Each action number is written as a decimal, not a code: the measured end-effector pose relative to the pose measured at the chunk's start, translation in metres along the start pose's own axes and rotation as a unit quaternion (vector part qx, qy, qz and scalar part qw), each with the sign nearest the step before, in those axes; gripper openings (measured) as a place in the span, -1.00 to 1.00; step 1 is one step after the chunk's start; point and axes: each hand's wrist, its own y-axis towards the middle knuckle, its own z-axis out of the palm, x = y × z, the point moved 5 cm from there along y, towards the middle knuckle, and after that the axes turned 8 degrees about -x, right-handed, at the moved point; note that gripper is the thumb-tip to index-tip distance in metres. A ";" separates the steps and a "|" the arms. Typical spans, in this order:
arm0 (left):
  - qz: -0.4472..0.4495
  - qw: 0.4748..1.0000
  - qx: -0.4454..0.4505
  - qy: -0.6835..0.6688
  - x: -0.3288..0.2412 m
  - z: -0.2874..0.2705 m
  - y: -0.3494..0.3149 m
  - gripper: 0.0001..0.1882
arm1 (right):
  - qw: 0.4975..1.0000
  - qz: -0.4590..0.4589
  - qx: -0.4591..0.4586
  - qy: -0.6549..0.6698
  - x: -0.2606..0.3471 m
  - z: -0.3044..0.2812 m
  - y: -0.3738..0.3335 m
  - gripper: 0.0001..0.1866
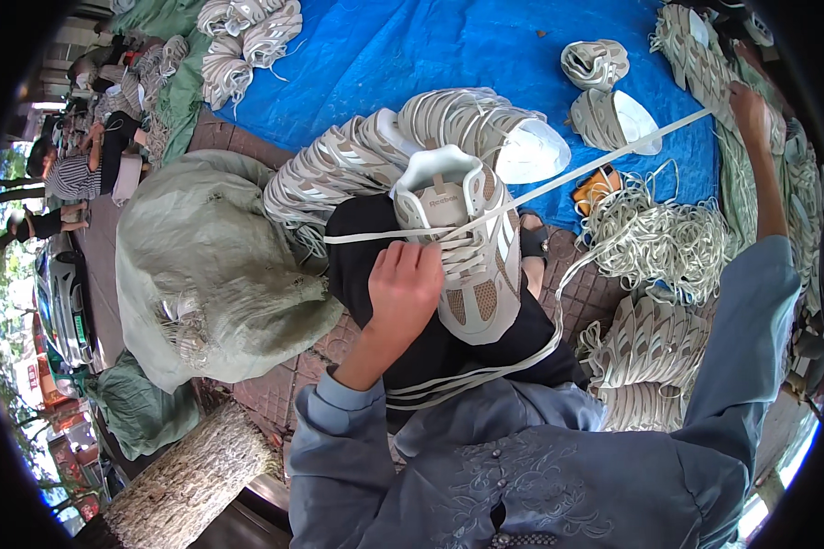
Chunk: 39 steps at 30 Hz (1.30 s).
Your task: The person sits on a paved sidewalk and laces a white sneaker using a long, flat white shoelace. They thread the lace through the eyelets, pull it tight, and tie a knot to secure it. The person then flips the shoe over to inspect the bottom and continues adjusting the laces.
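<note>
A white, beige and tan sneaker (pixel 478 297) lies on my dark-trousered lap, toe toward me. Its lower eyelets are laced; the tongue stands up behind them. My left hand (pixel 406 285) is closed on the sneaker's left edge, beside the lacing, with its fingertips hidden. Far out to the right, my right hand (pixel 751 112) is raised and closed on a flat white shoelace (pixel 604 166), which stretches taut down to the sneaker. Another lace end sticks out leftward above my left hand. Several loose laces (pixel 485 373) lie across my lap.
Nested rows of shoe uppers (pixel 339 165) lie behind the sneaker on a blue tarp (pixel 375 55). At right are a tangled lace pile (pixel 655 233) and more stacked uppers (pixel 655 343). A bulging grey-green sack (pixel 220 265) stands left, near a log (pixel 188 471). People sit far left.
</note>
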 end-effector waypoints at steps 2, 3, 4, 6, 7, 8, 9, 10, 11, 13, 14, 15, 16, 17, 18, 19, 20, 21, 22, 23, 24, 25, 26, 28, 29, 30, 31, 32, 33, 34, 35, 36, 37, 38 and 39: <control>-0.010 0.999 0.044 -0.030 -0.013 -0.002 0.006 -0.86 | 0.997 -0.006 0.042 0.069 0.030 0.006 -0.005 -0.84; -0.007 0.997 0.057 -0.055 -0.021 0.003 0.011 -0.86 | 0.994 -0.003 0.057 0.090 0.034 0.000 -0.008 -0.84; -0.004 0.997 0.068 -0.031 -0.024 0.010 0.014 -0.87 | 0.996 0.032 0.059 0.060 0.041 -0.002 -0.012 -0.84; 0.011 0.995 0.096 -0.013 -0.025 0.022 0.017 -0.86 | 0.995 0.009 0.059 0.085 0.051 -0.008 -0.016 -0.85; 0.011 0.993 0.119 0.007 -0.025 0.024 0.014 -0.85 | 0.992 -0.008 0.064 0.112 0.067 -0.004 -0.018 -0.85; 0.024 0.991 0.127 0.029 -0.025 0.023 0.013 -0.84 | 0.989 -0.015 0.084 0.123 0.082 0.000 -0.020 -0.86; -0.012 0.992 0.128 -0.004 -0.022 0.025 0.018 -0.84 | 0.989 -0.013 0.081 0.124 0.083 -0.004 -0.022 -0.87; -0.049 0.990 0.130 -0.036 -0.020 0.026 0.022 -0.85 | 0.989 -0.012 0.078 0.126 0.084 -0.004 -0.026 -0.87; -0.086 0.985 0.132 -0.068 -0.017 0.028 0.025 -0.86 | 0.989 -0.012 0.075 0.129 0.086 -0.005 -0.029 -0.87; -0.236 0.932 0.181 -0.206 0.008 0.033 0.024 -0.87 | 0.988 0.003 0.080 0.131 0.089 -0.008 -0.033 -0.88; -0.309 0.889 0.202 -0.270 0.017 0.035 0.020 -0.88 | 0.989 0.003 0.077 0.123 0.085 -0.005 -0.033 -0.87; -0.274 0.917 0.186 -0.221 0.018 0.031 0.021 -0.89 | 0.990 0.001 0.075 0.116 0.082 -0.001 -0.033 -0.87; -0.238 0.941 0.169 -0.171 0.018 0.029 0.020 -0.89 | 0.994 0.014 0.068 0.085 0.074 0.002 -0.031 -0.86; -0.202 0.960 0.152 -0.120 0.018 0.025 0.020 -0.90 | 0.996 0.027 0.061 0.054 0.062 0.003 -0.028 -0.85; -0.152 0.973 0.152 -0.078 0.010 0.027 0.023 -0.89 | 0.998 0.042 0.051 0.014 0.043 -0.002 -0.024 -0.84; -0.167 0.970 0.145 -0.097 0.009 0.026 0.021 -0.89 | 0.996 0.062 0.052 0.024 0.028 0.000 -0.021 -0.83; -0.181 0.967 0.139 -0.116 0.009 0.026 0.021 -0.88 | 0.995 0.082 0.053 0.034 0.012 0.001 -0.019 -0.82; -0.196 0.962 0.133 -0.134 0.009 0.025 0.020 -0.87 | 0.992 0.102 0.056 0.045 0.005 0.000 -0.016 -0.81; -0.217 0.951 0.112 -0.187 0.012 0.020 0.022 -0.82 | 0.992 0.099 0.059 0.047 0.003 0.000 -0.012 -0.81; -0.180 0.963 0.109 -0.170 0.013 0.015 0.025 -0.81 | 0.992 0.095 0.062 0.049 0.000 -0.001 -0.008 -0.80; -0.142 0.972 0.106 -0.152 0.015 0.011 0.027 -0.80 | 0.992 0.093 0.065 0.052 0.001 -0.002 -0.006 -0.80; -0.104 0.980 0.103 -0.134 0.016 0.007 0.028 -0.79 | 0.995 0.071 0.057 0.041 0.005 -0.003 -0.004 -0.80; -0.082 0.979 0.137 -0.127 0.015 0.006 0.028 -0.78 | 0.997 0.050 0.048 0.029 0.010 -0.005 -0.001 -0.80; -0.022 0.987 0.149 -0.065 0.015 0.009 0.025 -0.79 | 0.999 0.019 0.038 0.021 0.018 -0.008 0.004 -0.80; 0.008 0.987 0.154 -0.033 0.014 0.011 0.024 -0.79 | 0.999 0.012 0.038 0.023 0.020 -0.009 0.006 -0.80; 0.016 0.986 0.166 -0.027 0.015 0.013 0.024 -0.80 | 0.999 0.004 0.037 0.025 0.022 -0.010 0.008 -0.79; 0.024 0.984 0.177 -0.021 0.015 0.014 0.025 -0.81 | 0.999 0.004 0.036 0.025 0.023 -0.011 0.009 -0.79; 0.032 0.981 0.189 -0.015 0.016 0.016 0.026 -0.83 | 0.999 0.005 0.035 0.025 0.024 -0.013 0.010 -0.79; 0.038 0.980 0.193 -0.009 0.015 0.017 0.027 -0.84 | 0.999 0.007 0.033 0.023 0.023 -0.015 0.011 -0.79; 0.043 0.979 0.198 -0.002 0.015 0.019 0.029 -0.85 | 0.999 0.003 0.035 0.021 0.020 -0.014 0.013 -0.79; 0.048 0.978 0.202 0.004 0.015 0.020 0.029 -0.86 | 0.999 -0.001 0.036 0.018 0.012 -0.010 0.015 -0.78; 0.042 0.981 0.190 -0.007 0.016 0.020 0.031 -0.86 | 0.999 -0.005 0.038 0.016 0.008 -0.009 0.016 -0.78; 0.036 0.983 0.178 -0.019 0.017 0.019 0.032 -0.87 | 0.999 -0.005 0.036 0.019 0.004 -0.008 0.017 -0.78; 0.030 0.985 0.166 -0.030 0.018 0.018 0.033 -0.87 | 0.999 -0.006 0.034 0.023 0.001 -0.007 0.017 -0.78; 0.022 0.987 0.152 -0.045 0.020 0.017 0.035 -0.88 | 0.999 -0.006 0.032 0.025 0.000 -0.008 0.016 -0.78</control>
